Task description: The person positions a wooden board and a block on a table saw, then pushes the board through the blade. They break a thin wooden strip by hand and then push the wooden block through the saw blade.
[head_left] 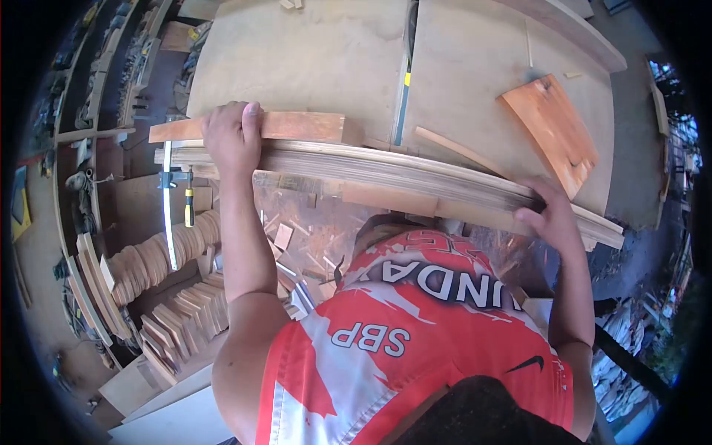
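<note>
A stack of long, thin plywood strips (393,167) lies along the near edge of the workbench. Behind its left part sits a reddish wooden block (304,126). My left hand (233,137) reaches across the strips and is closed over the block, thumb pointing away from me. Toward the other end, my right hand (550,215) grips the stack, fingers on top and thumb on the near side. A bar clamp (169,200) with a yellow and black handle hangs at the left end of the block and strips.
A wide reddish board (556,133) and a thin wood strip (460,150) lie on the bench top (297,59). A metal bar (406,89) runs along a gap in it. Curved wood pieces (159,256) are stacked at lower left, near shelves (96,137). Offcuts litter the floor.
</note>
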A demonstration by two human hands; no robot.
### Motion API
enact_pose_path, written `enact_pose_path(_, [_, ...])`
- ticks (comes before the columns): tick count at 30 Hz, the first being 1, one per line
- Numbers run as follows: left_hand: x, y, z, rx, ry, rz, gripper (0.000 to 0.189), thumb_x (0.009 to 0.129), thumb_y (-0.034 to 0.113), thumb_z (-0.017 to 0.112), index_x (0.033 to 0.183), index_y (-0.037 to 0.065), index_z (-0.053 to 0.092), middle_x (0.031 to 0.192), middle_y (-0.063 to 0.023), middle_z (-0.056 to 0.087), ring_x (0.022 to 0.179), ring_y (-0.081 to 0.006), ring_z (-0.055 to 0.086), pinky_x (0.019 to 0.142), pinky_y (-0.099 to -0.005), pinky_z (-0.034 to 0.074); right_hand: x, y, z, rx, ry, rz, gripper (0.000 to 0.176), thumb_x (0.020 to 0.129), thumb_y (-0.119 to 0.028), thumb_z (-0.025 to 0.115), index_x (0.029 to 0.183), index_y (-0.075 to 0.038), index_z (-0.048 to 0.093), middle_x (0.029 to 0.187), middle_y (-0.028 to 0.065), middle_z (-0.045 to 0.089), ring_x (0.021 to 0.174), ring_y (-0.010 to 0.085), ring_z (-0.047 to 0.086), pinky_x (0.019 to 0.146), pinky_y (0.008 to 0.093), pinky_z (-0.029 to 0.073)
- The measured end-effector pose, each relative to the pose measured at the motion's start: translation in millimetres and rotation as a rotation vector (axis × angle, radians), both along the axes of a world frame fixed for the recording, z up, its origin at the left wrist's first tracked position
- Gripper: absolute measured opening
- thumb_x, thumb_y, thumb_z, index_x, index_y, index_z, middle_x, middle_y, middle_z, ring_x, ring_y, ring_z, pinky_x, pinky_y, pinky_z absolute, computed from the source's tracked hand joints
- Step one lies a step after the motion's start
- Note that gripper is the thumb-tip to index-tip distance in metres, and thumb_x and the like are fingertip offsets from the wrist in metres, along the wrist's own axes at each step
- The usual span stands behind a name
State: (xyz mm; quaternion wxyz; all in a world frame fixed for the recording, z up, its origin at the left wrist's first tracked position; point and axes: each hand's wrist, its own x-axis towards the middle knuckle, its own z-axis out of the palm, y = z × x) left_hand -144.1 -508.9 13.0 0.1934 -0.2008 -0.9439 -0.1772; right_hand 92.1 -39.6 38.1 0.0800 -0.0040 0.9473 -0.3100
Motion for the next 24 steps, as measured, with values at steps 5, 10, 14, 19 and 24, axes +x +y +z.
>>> enact_pose_path(5, [1, 1, -1, 0.041, 0.1, -0.048, 0.041, 0.101, 0.036, 0.05, 0.076, 0.01, 0.07, 0.074, -0.007, 0.063, 0.079, -0.0296, 0.057, 0.085, -0.0429, 0.04, -87, -121, -11, 0.018, 0.073, 0.315, 0.02, 0.09, -0.017, 0.063, 0.1, -0.001, 0.067, 0.101, 0.0179, 0.069, 0.095, 0.0355, 0.065, 0.083, 0.0436, 0.053])
enact_pose_path(10, [-1, 0, -3, 0.054, 0.1, -0.045, 0.036, 0.096, 0.036, 0.056, 0.075, 0.009, 0.068, 0.073, -0.0083, 0.062, 0.078, -0.0311, 0.058, 0.084, -0.0441, 0.041, -188, -190, -53, 0.205, -0.294, 0.317, 0.02, 0.086, -0.014, 0.059, 0.091, -0.001, 0.074, 0.098, 0.0228, 0.071, 0.094, 0.04, 0.069, 0.082, 0.0502, 0.055])
enact_pose_path(14, [0, 2, 0, 0.039, 0.119, -0.024, 0.033, 0.092, 0.036, 0.061, 0.074, 0.009, 0.067, 0.073, -0.0093, 0.063, 0.078, -0.032, 0.058, 0.084, -0.0447, 0.042, -209, -198, -82, 0.158, -0.284, 0.41, 0.022, 0.08, -0.014, 0.065, 0.09, 0.002, 0.074, 0.097, 0.0262, 0.071, 0.092, 0.0414, 0.07, 0.083, 0.0496, 0.055])
enact_pose_path(19, [3, 5, 4, 0.086, 0.127, -0.01, 0.029, 0.089, 0.034, 0.066, 0.071, 0.01, 0.068, 0.072, -0.0079, 0.063, 0.076, -0.0308, 0.058, 0.085, -0.0437, 0.042, -222, -191, -68, 0.257, -0.288, 0.4, 0.022, 0.078, -0.019, 0.068, 0.081, 0.001, 0.074, 0.088, 0.027, 0.07, 0.086, 0.0403, 0.07, 0.078, 0.0487, 0.056])
enact_pose_path(24, [1, 7, 0, 0.123, 0.136, 0.01, 0.03, 0.089, 0.033, 0.066, 0.07, 0.01, 0.067, 0.07, -0.0076, 0.063, 0.074, -0.0307, 0.058, 0.085, -0.0435, 0.042, -307, -184, -38, 0.356, -0.106, 0.293, 0.025, 0.082, -0.026, 0.069, 0.084, -0.001, 0.075, 0.087, 0.0237, 0.072, 0.085, 0.039, 0.07, 0.076, 0.0469, 0.056])
